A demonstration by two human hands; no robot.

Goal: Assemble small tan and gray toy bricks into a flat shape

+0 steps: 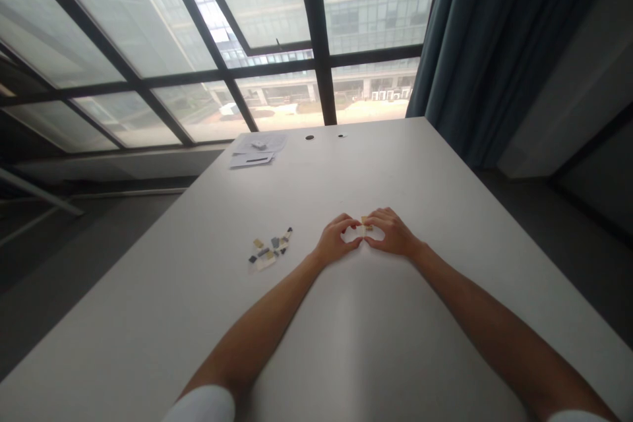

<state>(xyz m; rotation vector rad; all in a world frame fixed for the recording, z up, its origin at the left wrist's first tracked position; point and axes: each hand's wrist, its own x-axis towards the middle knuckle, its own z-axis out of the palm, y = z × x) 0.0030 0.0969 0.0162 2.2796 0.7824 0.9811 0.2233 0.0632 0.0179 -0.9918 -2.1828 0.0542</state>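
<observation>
My left hand (336, 239) and my right hand (393, 232) meet over the middle of the white table, fingers and thumbs curved toward each other. Between their fingertips is a small tan and whitish block-like piece (368, 228), partly covered by the fingers. Both hands pinch at it, and its exact kind is too small to make out. Left of my left hand lies a loose group of small pieces (270, 254) in grey, black, tan and cream.
The white table (425, 356) reaches to the window wall. Papers (252, 159) with a small white object (258, 144) on them lie at the far left corner. Two round holes, one of them dark (309, 138), sit near the far edge. A blue curtain (469, 66) hangs at right.
</observation>
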